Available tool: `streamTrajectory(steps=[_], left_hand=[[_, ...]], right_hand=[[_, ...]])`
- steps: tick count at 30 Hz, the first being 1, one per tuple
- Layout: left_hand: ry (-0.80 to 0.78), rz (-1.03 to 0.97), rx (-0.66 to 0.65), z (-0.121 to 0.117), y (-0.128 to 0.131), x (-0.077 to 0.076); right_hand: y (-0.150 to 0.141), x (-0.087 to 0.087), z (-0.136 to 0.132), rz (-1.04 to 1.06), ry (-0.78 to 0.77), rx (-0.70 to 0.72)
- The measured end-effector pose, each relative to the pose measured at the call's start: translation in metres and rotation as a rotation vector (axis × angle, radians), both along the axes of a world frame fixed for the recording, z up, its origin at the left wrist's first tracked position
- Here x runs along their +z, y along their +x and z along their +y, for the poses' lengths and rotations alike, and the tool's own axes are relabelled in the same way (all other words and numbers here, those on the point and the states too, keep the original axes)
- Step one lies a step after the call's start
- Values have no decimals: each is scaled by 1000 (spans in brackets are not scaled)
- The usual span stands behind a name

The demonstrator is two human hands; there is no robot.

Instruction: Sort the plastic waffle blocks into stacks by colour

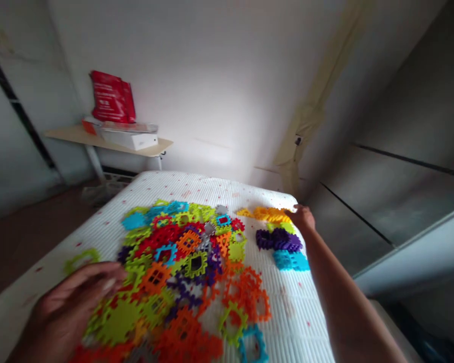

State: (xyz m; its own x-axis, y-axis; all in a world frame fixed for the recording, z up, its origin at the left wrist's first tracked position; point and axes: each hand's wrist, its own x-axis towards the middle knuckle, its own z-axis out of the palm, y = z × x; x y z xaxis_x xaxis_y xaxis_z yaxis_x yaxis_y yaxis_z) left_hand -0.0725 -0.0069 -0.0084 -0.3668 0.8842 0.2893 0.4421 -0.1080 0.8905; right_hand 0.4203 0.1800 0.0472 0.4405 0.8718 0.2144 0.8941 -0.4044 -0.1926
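Observation:
A large heap of colourful plastic interlocking building pieces (189,242) lies on the white bed cover. My left hand (71,302) is low at the heap's left edge, thumb and fingers drawn together; blur hides whether anything is between them. Just beyond it rests a lime green frame piece (82,258). My right hand (303,218) reaches to the far right, its fingers closed at the end of a row of yellow pieces (272,214). Nearer to me lie lime pieces (283,228), a group of purple pieces (278,239) and some blue pieces (291,260).
The quilted white cover (287,297) spans a bed against the wall. Behind on the left, a small table (70,135) bears a white box (130,138) and a red bag (111,98). Grey panels (401,151) stand along the right side.

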Motion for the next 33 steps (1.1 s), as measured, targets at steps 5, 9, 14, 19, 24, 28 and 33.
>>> streamTrajectory(steps=[5,9,14,19,24,28,33], left_hand=[[82,249,-219,-3,-3,14],[107,378,-60,3,-18,8],[-48,464,75,7,-28,-1],[-175,609,37,5,-18,5],[-346,710,-91,1,-9,5],[-405,731,-131,2,-8,4],[-393,752,-160,3,-9,2]], right_hand=[[-34,17,-12,10,376,300],[-112,17,-59,316,320,821],[-220,5,-136,425,28,1447],[-272,-8,-164,131,-150,1527],[-276,-18,-159,38,-204,1459],[-264,-21,-152,-24,-259,1332],[-253,-12,-148,-89,-281,1153]])
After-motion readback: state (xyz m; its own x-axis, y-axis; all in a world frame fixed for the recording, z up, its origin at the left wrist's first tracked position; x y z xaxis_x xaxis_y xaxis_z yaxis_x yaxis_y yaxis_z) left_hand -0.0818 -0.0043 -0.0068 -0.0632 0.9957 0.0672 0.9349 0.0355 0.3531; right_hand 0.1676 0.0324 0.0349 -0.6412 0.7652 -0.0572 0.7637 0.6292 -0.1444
